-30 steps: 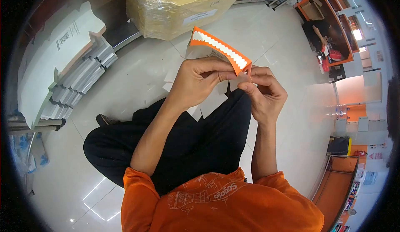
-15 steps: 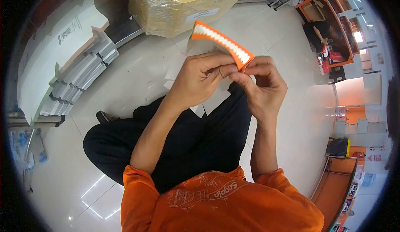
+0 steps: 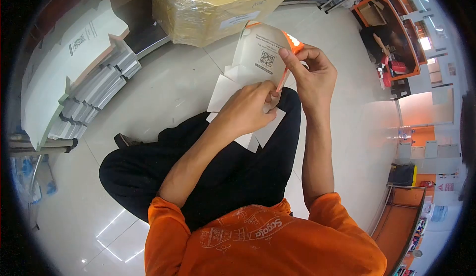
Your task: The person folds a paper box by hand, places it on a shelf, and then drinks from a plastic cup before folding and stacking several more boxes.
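Above my lap is a partly folded cardboard box [image 3: 252, 53], whitish with a QR code, print and an orange-and-white edge. My right hand [image 3: 317, 75] pinches its orange upper right corner between thumb and fingers. Lower down, my left hand [image 3: 248, 108] has its fingers curled at the near side edge, closed on the card; the fingertips are partly hidden. White unfolded flaps [image 3: 224, 93] hang out below and left of the box, some behind my left hand.
A stack of flat printed card blanks [image 3: 94, 43] stands at the left. A plastic-wrapped brown carton [image 3: 213, 8] sits ahead. Glossy floor tiles [image 3: 163, 78] surround my crossed legs. Orange shelving [image 3: 416, 38] stands far right, with part of another person beside it.
The box has tilted so its printed QR side now shows. My left hand has moved down from the orange edge to the lower side; my right hand stays at the orange corner.
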### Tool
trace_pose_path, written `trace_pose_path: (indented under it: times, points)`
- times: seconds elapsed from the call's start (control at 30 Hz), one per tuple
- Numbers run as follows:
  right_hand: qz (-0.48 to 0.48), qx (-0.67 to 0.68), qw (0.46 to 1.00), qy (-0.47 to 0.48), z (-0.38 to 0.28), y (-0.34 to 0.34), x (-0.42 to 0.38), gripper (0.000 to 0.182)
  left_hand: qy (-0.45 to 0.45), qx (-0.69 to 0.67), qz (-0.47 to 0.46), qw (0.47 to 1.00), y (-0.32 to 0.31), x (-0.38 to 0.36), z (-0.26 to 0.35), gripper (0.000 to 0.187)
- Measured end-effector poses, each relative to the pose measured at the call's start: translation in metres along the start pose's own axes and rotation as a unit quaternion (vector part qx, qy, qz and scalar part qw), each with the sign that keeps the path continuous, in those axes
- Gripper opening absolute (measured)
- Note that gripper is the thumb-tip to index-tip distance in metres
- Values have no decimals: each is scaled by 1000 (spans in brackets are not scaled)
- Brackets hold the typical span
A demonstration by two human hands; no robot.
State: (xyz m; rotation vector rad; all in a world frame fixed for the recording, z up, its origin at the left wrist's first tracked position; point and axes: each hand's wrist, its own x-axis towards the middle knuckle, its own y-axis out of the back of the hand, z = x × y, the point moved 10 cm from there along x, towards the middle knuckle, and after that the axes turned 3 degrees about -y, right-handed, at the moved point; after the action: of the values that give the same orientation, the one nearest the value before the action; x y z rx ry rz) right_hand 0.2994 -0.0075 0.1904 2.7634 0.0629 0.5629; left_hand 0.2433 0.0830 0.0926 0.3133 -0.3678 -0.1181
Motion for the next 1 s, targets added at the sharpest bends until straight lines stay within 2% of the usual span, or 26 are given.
trace_pose_path:
  times: [0.1,0.17,0.2,0.27,0.33,0.37,0.43,0.5,0.57,0.6,0.63,0.7,0.73,0.8,0.83,0.87,0.93,0.97,1.0]
  points:
    - [-24,-10,1000,-16,6,-4,-3,24,-10,-49,18,999,4,3,3,26]
    - [-110,107,988,5,5,-17,-10,31,82,-148,58,984,12,2,-11,18]
    - [-110,107,988,6,8,-13,-14,31,81,-148,58,984,12,4,-15,18]
    - [-107,41,993,-12,25,-1,-31,43,100,-351,104,925,15,7,-34,14]
    - [-144,-4,989,-36,46,0,-61,50,100,-390,119,908,21,8,-35,13]
    - [-157,-56,986,21,31,-7,-74,53,110,-410,126,897,21,7,-36,14]
    - [-98,-73,992,17,26,-12,-92,55,122,-431,126,885,17,6,-34,16]
    - [-57,-81,995,21,26,-11,-97,55,151,-492,133,847,12,5,-35,18]
    - [5,-37,999,-31,38,-2,-94,42,136,-477,139,857,11,6,-38,19]
    - [5,-36,999,-27,38,0,-91,42,122,-463,147,866,13,6,-40,20]
    - [21,-50,997,-54,43,8,-86,33,119,-463,146,866,13,6,-42,20]
    - [56,-79,992,-82,42,21,-77,20,94,-371,123,916,12,7,-39,18]
    - [57,-80,992,-79,43,24,-73,20,91,-371,123,916,9,8,-38,18]
    - [65,-13,986,-155,64,34,-69,23,77,-356,182,914,10,6,-36,15]
    - [67,31,977,-201,72,36,-69,21,71,-359,185,912,7,6,-36,22]
    - [67,31,977,-199,72,36,-68,21,70,-359,185,912,3,5,-35,22]
    - [67,85,972,-208,75,34,-68,19,27,-256,206,944,2,4,-26,18]
    - [68,102,970,-210,76,34,-68,18,-117,-95,260,954,4,-3,-4,23]
    - [62,116,971,-199,76,32,-67,17,-117,-56,251,959,-12,-1,-13,24]
